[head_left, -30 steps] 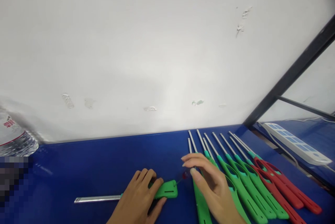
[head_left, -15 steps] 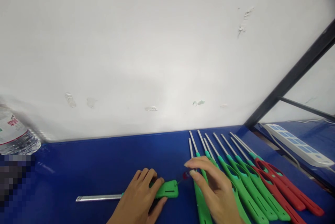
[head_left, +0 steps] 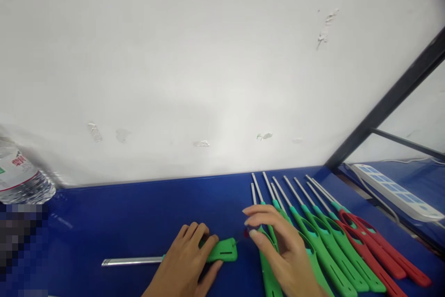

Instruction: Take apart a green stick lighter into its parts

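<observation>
On the blue table lies a green long-necked lighter [head_left: 225, 249], its silver tube pointing left. My left hand [head_left: 186, 260] is closed over the lighter's handle and presses it to the table, covering its middle. To the right, my right hand [head_left: 281, 246] pinches a small tool [head_left: 246, 232] between thumb and fingers. A dark red end and a thin shaft show, with the shaft pointing at the lighter's butt end; whether it touches cannot be made out. The rest of the tool is hidden by my fingers.
Several more green lighters [head_left: 333, 260] and some red lighters [head_left: 385, 250] lie fanned out on the right. A white power strip [head_left: 396, 190] sits beyond a dark metal frame [head_left: 378, 107]. A clear water bottle [head_left: 24, 176] is at the left, and a white wall [head_left: 174, 56] stands behind.
My right hand has shifted slightly left, and its upper fingers have spread a little over the small tool. My left hand and the lighter under it stay in place.
</observation>
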Demonstrator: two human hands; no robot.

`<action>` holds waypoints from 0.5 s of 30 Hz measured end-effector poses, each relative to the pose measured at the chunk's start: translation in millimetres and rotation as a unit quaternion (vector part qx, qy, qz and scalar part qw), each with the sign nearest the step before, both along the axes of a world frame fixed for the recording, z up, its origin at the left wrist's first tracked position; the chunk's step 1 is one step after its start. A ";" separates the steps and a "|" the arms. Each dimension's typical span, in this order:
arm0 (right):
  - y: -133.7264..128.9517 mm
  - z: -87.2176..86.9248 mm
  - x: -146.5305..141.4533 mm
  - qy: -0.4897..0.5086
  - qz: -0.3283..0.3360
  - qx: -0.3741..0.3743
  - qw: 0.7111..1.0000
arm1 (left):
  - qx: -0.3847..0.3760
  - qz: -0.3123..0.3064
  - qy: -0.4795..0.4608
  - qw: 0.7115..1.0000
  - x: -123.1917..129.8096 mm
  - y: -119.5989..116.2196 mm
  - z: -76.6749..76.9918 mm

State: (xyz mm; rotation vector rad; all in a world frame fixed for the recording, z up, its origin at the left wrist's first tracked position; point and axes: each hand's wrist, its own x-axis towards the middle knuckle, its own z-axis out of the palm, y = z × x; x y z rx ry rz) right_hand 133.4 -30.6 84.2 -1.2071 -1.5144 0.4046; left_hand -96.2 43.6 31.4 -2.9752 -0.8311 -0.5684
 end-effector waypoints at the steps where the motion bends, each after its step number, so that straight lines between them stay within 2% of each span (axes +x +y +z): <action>1: -0.2 1.1 -0.3 0.006 -0.002 0.003 1.000 | 0.000 -0.001 0.000 1.000 -0.2 0.2 0.4; 15: -3.4 7.7 -1.2 0.038 0.004 -0.013 0.999 | 0.005 -0.004 -0.002 1.000 -0.3 1.1 -0.1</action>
